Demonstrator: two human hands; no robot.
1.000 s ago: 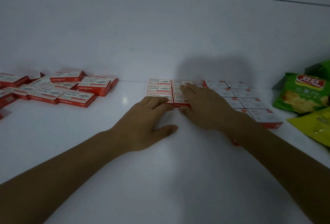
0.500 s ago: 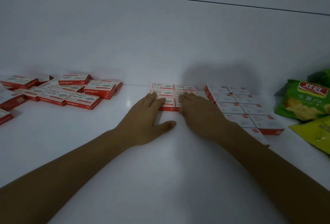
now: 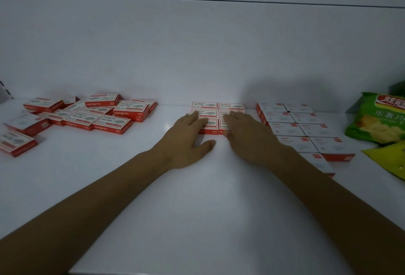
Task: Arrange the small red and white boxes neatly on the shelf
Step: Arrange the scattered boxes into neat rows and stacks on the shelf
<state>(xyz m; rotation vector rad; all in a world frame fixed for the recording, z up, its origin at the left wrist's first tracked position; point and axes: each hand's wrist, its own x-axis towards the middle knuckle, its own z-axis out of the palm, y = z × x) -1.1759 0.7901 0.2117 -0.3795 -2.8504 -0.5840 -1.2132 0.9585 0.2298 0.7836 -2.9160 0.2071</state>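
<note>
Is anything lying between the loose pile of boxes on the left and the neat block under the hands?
Nothing visible: bare shelf separates the loose pile from the neat block.

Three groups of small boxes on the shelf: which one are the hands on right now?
The middle block, a tidy grid two boxes wide. Left hand and right hand lie flat on its front boxes. The loose pile to the left and the paler grid to the right are untouched.
</note>
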